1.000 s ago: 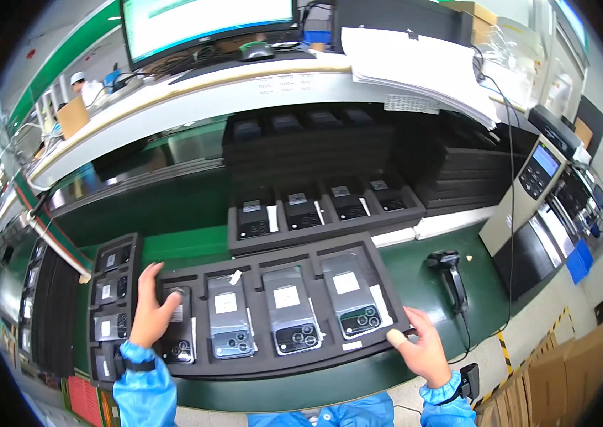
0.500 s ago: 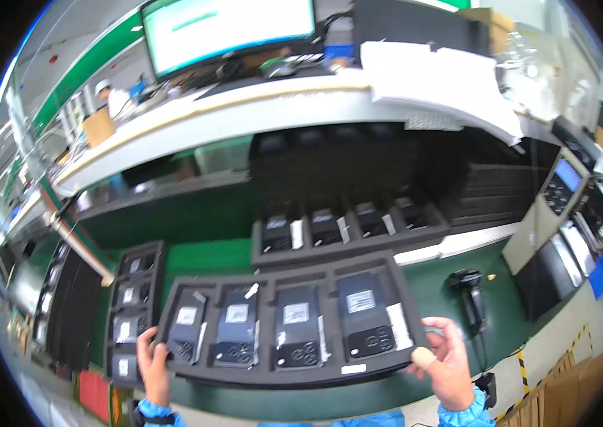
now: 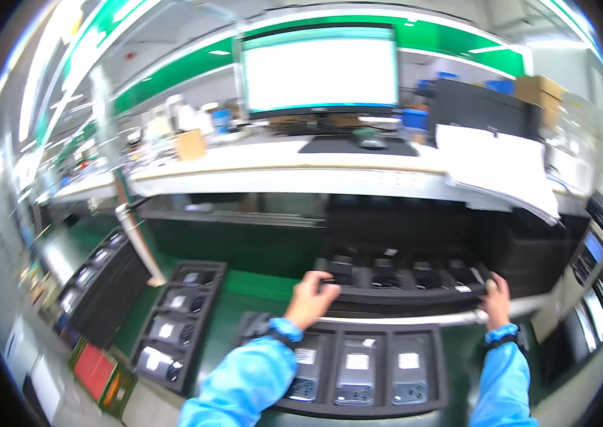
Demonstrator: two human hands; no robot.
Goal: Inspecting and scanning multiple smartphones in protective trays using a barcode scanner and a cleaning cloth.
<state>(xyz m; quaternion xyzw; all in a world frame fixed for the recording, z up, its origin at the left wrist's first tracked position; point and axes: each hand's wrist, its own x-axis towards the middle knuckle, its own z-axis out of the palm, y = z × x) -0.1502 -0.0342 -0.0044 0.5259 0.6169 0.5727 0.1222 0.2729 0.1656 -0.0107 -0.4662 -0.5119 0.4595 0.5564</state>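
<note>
A black foam tray (image 3: 404,294) with several dark phones lies under the shelf. My left hand (image 3: 310,299) is closed on its left end, thumb and fingers pinching the edge. At the opposite end, my right hand (image 3: 497,300) has its fingers curled over the corner. Nearer to me, beneath my left forearm, a second foam tray (image 3: 435,356) sits on the green bench, with labelled phones (image 3: 355,363) in its compartments. My left sleeve covers part of that tray's left side.
Another phone tray (image 3: 198,324) lies lengthwise on the left, with a tray stack (image 3: 106,292) beyond it. Above the bench runs a white shelf (image 3: 280,179) carrying a monitor (image 3: 321,71) and hanging white papers (image 3: 493,167). A grey device (image 3: 572,274) stands at right.
My hands have let go of the near tray, which now rests on the bench. Both have reached forward to the far tray's ends. The view has tilted up.
</note>
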